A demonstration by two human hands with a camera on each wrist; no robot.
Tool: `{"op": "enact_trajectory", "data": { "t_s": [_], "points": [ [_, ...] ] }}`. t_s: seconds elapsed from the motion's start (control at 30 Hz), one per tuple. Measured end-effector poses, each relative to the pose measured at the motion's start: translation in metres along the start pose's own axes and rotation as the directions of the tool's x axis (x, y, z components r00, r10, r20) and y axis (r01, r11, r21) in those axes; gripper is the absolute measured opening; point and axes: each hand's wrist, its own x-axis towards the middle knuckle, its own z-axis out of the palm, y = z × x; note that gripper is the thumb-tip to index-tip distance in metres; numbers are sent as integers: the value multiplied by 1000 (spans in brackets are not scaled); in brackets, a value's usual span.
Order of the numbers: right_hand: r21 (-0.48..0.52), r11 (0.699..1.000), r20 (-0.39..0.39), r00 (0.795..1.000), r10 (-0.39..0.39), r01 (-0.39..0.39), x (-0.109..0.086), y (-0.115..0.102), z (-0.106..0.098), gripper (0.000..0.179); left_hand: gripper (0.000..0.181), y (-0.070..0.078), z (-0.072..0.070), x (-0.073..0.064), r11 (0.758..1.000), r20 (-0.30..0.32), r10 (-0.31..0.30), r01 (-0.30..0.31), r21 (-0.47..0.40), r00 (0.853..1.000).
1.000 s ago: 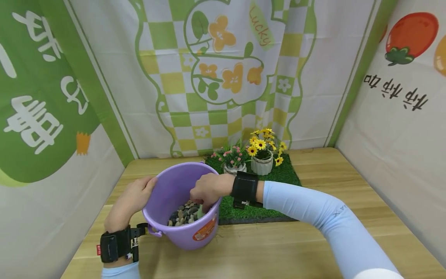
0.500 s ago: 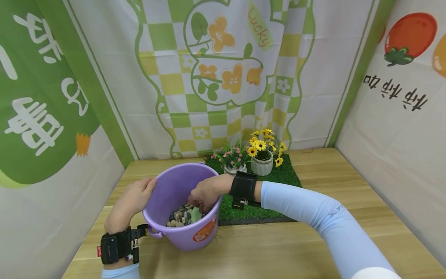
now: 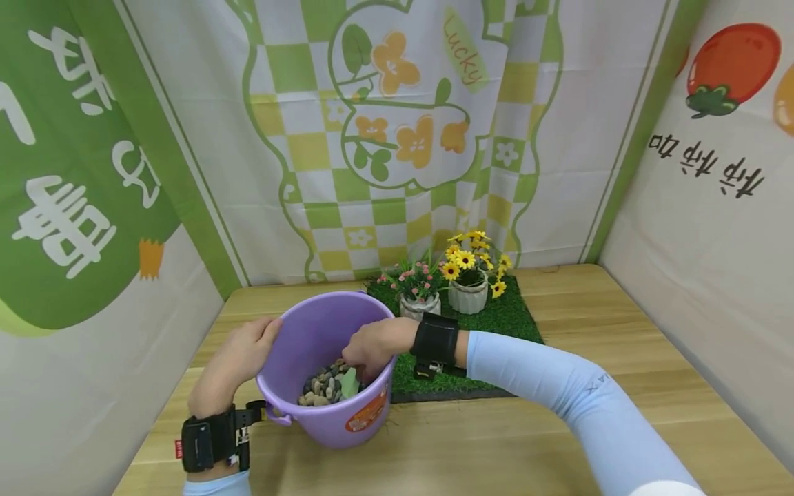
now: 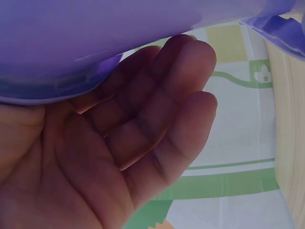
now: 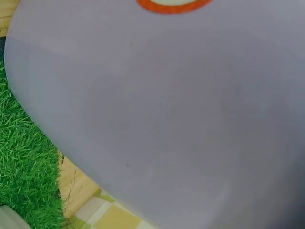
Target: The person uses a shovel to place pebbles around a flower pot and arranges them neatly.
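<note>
A purple bucket (image 3: 329, 421) stands upright on the table, tilted slightly in view, with pebbles (image 3: 319, 387) in its bottom. My left hand (image 3: 247, 348) grips the bucket's left rim; in the left wrist view its fingers (image 4: 190, 71) bend along the bucket's outer wall. My right hand (image 3: 373, 346) reaches over the right rim and down into the bucket. Its fingertips are hidden low among the pebbles, so I cannot tell what they hold. Right beside them lies a pale green flat piece (image 3: 349, 384). The right wrist view is filled by the bucket's outer wall (image 5: 143, 109).
Behind and right of the bucket lies an artificial grass mat (image 3: 515, 310). On it stand a white pot of yellow flowers (image 3: 468, 296) and a pot of pink flowers (image 3: 420, 303). Printed cloth (image 3: 397, 227) hangs behind and at both sides of the wooden table (image 3: 496, 441).
The right hand has shifted a little inside the bucket, and more of the pale green piece shows beside its fingers. The left hand keeps its hold on the rim.
</note>
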Motion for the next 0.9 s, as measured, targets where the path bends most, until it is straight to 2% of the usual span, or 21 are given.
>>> {"op": "enact_trajectory", "data": {
  "t_s": [0.1,0.23,0.43,0.63,0.8,0.9],
  "points": [
    [-36,999,-37,999,-4,3,-2,-1,0,10,56,-1,1,-1,1000,3,-4,4,-7,1000],
    [-68,998,-105,994,-10,3,-4,-1,1,17,54,-3,2,-2,1000,-6,-2,2,-15,1000],
    [-37,999,-193,981,-2,-6,-6,1,1,26,55,-3,2,0,1000,2,-1,1,-9,1000],
    [-15,999,-259,965,-43,40,-6,4,2,32,55,-3,2,0,1000,5,12,-12,-2,1000],
    [28,996,-315,947,-66,79,-7,7,1,28,55,-5,1,0,1000,-1,19,-19,-6,1000],
    [56,993,-324,943,-77,100,-8,9,-1,17,55,-5,1,0,1000,2,16,-16,-15,1000]
  ]
}}
